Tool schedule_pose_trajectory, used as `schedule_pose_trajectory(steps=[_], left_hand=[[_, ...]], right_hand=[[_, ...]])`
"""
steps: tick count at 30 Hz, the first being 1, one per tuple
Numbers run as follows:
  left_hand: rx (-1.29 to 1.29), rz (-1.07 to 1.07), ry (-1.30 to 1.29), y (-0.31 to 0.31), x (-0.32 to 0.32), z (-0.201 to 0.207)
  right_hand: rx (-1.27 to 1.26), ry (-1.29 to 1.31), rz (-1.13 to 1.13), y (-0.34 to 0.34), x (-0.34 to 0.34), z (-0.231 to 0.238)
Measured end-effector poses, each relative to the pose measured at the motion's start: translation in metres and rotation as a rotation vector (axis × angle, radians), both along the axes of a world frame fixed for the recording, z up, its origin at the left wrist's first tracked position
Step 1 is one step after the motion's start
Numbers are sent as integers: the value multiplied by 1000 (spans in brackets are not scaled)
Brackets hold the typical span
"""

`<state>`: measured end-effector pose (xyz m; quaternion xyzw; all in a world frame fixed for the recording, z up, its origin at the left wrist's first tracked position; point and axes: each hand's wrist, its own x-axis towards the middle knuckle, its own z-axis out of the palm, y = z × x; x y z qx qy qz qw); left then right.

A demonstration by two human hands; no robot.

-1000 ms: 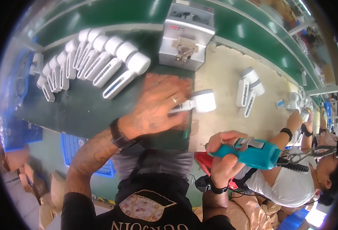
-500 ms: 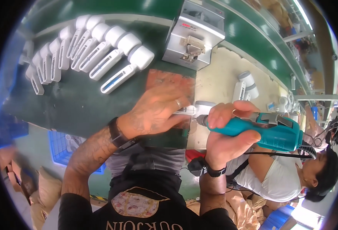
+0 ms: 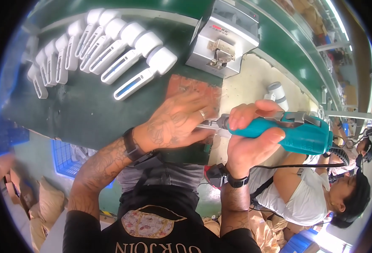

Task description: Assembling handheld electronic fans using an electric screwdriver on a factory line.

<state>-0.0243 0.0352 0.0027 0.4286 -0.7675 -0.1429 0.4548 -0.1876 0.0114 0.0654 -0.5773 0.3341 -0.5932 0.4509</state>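
My right hand (image 3: pixel 253 137) is wrapped round a teal electric screwdriver (image 3: pixel 304 137), held nearly level with its tip toward the left. Its bit meets a white plastic part (image 3: pixel 223 133), mostly hidden between my two hands. Over that part my left hand (image 3: pixel 173 120) is closed, thumb on the near side and fingers on the far side, above a worn red-orange pad (image 3: pixel 181 85). To the left, several white handled pieces (image 3: pixel 137 82) with round heads and slotted handles stand in a fanned row on the dark green mat (image 3: pixel 80 109).
A silver box-shaped machine (image 3: pixel 213 44) with a metal fixture stands at the back. Another white round-headed piece (image 3: pixel 278 92) lies on the cream board (image 3: pixel 253 80). A black cable (image 3: pixel 274 167) trails from the screwdriver. At right sits a person in white (image 3: pixel 304 189); a blue basket (image 3: pixel 66 160) is low left.
The screwdriver has moved slightly up, and its bit now reaches in between my left thumb and fingers. The bench has shifted a little in the view.
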Motion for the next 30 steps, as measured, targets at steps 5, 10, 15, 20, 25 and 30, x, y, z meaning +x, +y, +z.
schedule_pose_trajectory(steps=[5,10,15,20,25,30], left_hand=[[14,-29,-6,0,2,1],[66,-107,77,-4,4,2],[177,-154,129,-4,5,0],[255,-82,85,2,5,9],[101,-50,53,0,2,3],[100,-72,101,-2,2,6]], right_hand=[[-43,19,31,-1,0,-1],[-30,11,30,-1,0,1],[-37,18,55,-2,-1,0],[-48,27,61,0,-2,1],[-46,26,51,0,-2,1],[-61,36,40,-1,0,3]])
